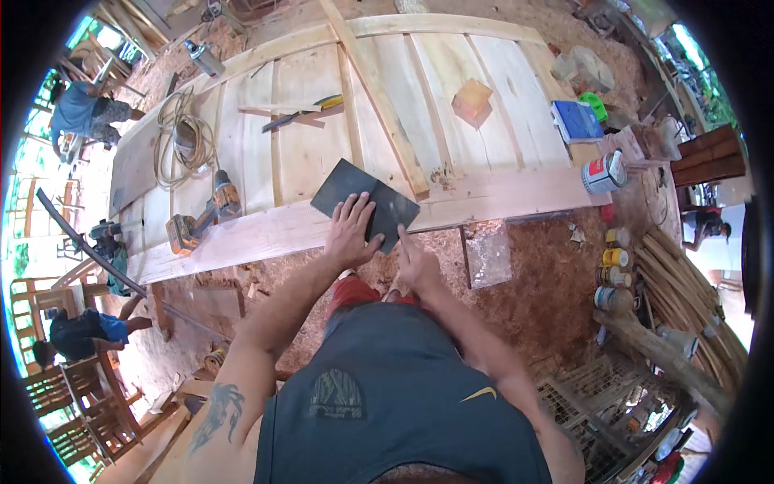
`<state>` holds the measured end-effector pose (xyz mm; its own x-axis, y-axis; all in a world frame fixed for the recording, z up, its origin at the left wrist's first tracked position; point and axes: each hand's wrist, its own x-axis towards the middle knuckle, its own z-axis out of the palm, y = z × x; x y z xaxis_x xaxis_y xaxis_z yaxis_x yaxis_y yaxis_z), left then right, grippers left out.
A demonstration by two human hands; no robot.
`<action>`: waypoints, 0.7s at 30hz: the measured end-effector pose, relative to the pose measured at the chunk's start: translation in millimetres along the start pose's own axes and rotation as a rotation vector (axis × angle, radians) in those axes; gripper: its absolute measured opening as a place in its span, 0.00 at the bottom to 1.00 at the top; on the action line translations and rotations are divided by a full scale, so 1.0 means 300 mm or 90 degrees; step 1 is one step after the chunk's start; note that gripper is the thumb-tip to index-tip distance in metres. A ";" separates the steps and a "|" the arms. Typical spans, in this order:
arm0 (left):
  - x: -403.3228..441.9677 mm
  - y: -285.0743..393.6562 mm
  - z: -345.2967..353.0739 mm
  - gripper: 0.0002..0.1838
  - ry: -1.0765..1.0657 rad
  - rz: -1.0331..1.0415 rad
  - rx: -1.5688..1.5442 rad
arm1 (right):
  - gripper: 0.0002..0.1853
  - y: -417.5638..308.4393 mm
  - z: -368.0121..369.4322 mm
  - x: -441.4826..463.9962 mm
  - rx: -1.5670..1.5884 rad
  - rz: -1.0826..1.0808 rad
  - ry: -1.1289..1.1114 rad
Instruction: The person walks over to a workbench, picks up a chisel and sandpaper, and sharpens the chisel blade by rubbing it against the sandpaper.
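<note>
A person's left hand (349,231) is lying flat, fingers spread, on a dark sheet (393,205) overhanging the desk's (500,192) near edge. The right hand (419,269) is sitting with curled fingers at the sheet's lower right edge, its grip unclear. Left of both hands, a cordless drill (207,215) is resting; beyond them, a long wooden strip (377,105) is stretching away.

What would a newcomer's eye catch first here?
Probably the dark sheet at the near edge of the wooden panel, with the left hand on it and the right hand at its edge. Next, the orange drill lying toward the panel's left end, and the long strip slanting across its middle.
</note>
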<state>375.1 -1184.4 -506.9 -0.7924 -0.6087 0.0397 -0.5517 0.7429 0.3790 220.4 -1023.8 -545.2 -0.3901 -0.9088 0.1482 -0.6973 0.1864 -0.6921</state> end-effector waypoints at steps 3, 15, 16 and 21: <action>-0.004 0.002 0.010 0.45 0.018 0.001 -0.009 | 0.29 0.013 -0.024 -0.067 0.010 0.011 -0.045; -0.005 0.000 0.012 0.44 0.023 0.007 -0.010 | 0.29 -0.016 -0.046 0.015 0.006 0.058 -0.069; -0.003 0.000 0.014 0.44 0.024 0.009 -0.014 | 0.29 -0.008 -0.037 0.064 0.010 0.056 -0.055; 0.000 0.001 0.004 0.45 -0.001 0.002 0.006 | 0.30 -0.003 -0.014 0.022 -0.024 0.063 -0.042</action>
<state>374.6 -1184.0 -508.0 -0.7944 -0.6061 0.0399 -0.5516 0.7474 0.3703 215.9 -1028.4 -540.7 -0.4182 -0.9078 0.0325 -0.6802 0.2892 -0.6735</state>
